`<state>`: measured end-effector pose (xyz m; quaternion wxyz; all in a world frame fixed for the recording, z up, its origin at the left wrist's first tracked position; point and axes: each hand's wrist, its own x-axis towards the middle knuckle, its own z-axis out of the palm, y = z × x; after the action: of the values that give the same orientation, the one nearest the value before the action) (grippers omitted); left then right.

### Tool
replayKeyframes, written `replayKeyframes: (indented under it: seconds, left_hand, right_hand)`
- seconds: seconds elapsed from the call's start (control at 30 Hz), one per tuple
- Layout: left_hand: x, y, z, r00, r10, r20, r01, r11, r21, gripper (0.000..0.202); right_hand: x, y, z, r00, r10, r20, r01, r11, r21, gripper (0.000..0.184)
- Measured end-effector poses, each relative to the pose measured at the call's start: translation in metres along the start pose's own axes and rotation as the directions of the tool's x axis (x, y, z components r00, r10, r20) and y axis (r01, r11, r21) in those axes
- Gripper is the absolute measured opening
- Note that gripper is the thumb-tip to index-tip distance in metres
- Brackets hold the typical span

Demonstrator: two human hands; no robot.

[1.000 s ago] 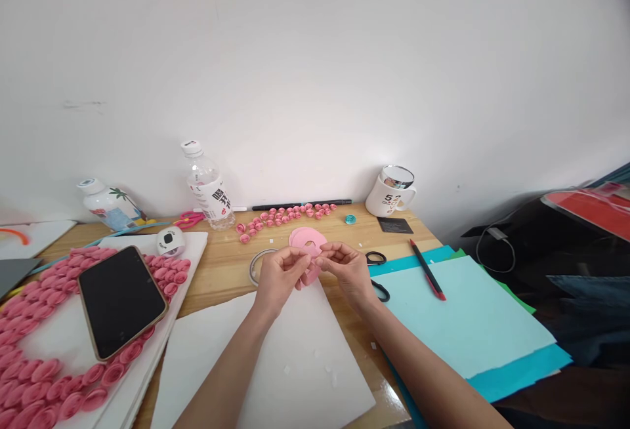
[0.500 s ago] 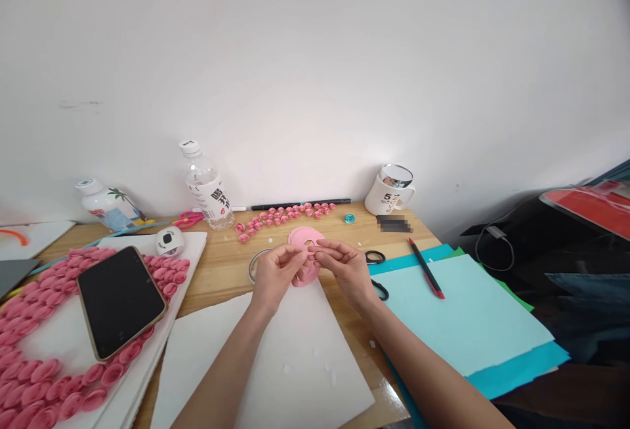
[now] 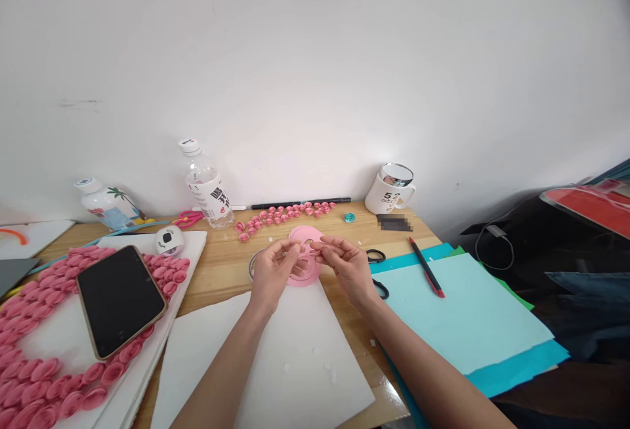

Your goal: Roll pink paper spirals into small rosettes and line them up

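My left hand (image 3: 276,268) and my right hand (image 3: 345,264) meet over the table, fingertips a small gap apart. Both are closed in a pinch around a thin pink paper strip (image 3: 310,253), which is partly hidden by the fingers. Just behind and under them lie round pink paper pieces (image 3: 304,233) with cut-out centres. Left of my left hand, a roll of tape (image 3: 252,266) is mostly covered. Scissors (image 3: 377,256) with black handles rest to the right of my right hand. A white sheet (image 3: 295,357) lies below my wrists.
Several small pink paper roses (image 3: 279,218) line the back near a teal one (image 3: 349,218). A bottle (image 3: 209,186) and a mug (image 3: 386,194) stand by the wall. Left, a phone (image 3: 122,302) rests on rose-covered board. Right, a pen (image 3: 426,268) lies on blue paper (image 3: 462,317).
My fingertips have drawn slightly apart, the left hand shifting a little left and both rising slightly. The pink strip between them shows differently. Other things have stayed in place.
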<state>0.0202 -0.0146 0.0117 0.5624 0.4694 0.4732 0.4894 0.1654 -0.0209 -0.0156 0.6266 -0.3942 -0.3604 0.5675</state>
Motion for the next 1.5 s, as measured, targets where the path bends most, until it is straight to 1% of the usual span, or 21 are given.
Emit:
replayKeyframes:
  seconds: [0.33, 0.53, 0.7, 0.8, 0.93, 1.1, 1.23, 1.37, 1.5]
  left_hand:
    - [-0.0008, 0.0023, 0.0011, 0.999, 0.009, -0.032, -0.009, 1.0, 0.007, 0.029]
    - [-0.0011, 0.003, 0.001, 0.999, -0.012, -0.052, 0.009, 0.999, -0.045, 0.03]
    - [-0.0013, 0.0025, 0.0, 0.999, -0.003, -0.044, 0.001, 0.999, -0.041, 0.032]
    - [-0.0009, 0.0016, -0.0007, 0.999, 0.003, -0.039, -0.005, 0.999, -0.042, 0.033]
    - [0.0012, -0.0009, -0.0023, 0.998, 0.02, -0.056, -0.021, 1.0, -0.01, 0.035]
    - [0.0028, -0.0025, -0.0034, 0.998, 0.045, -0.054, -0.043, 0.999, 0.03, 0.039]
    - [0.0022, -0.0012, -0.003, 0.997, 0.032, -0.066, -0.033, 0.999, -0.009, 0.04]
    - [0.0023, -0.0005, -0.0031, 0.999, 0.003, -0.053, -0.007, 0.997, -0.082, 0.045]
    - [0.0035, -0.0023, -0.0039, 1.0, 0.015, -0.022, -0.017, 0.995, -0.102, 0.045]
  right_hand:
    - [0.0001, 0.0, -0.0004, 0.999, 0.027, -0.028, -0.028, 0.999, -0.041, 0.036]
    - [-0.0008, 0.0, 0.0006, 0.998, 0.008, -0.069, -0.013, 0.998, -0.068, 0.032]
    - [0.0005, 0.0029, -0.0012, 0.997, 0.001, -0.073, -0.006, 0.998, -0.069, 0.033]
    - [0.001, 0.0037, -0.0018, 0.998, -0.002, -0.063, -0.002, 0.998, -0.07, 0.029]
    - [0.0009, 0.0025, -0.0016, 1.0, -0.01, -0.014, 0.009, 0.998, -0.063, 0.023]
    - [0.0005, 0.0022, -0.0017, 0.999, 0.036, 0.033, -0.034, 0.999, -0.042, 0.019]
    - [0.0006, 0.0037, -0.0028, 0.995, 0.099, 0.016, -0.098, 0.994, -0.053, 0.019]
    - [0.0013, 0.0051, -0.0044, 0.996, 0.087, 0.02, -0.086, 0.995, -0.053, 0.018]
    - [0.0031, 0.0066, -0.0064, 0.997, 0.081, 0.017, -0.08, 0.996, -0.041, 0.017]
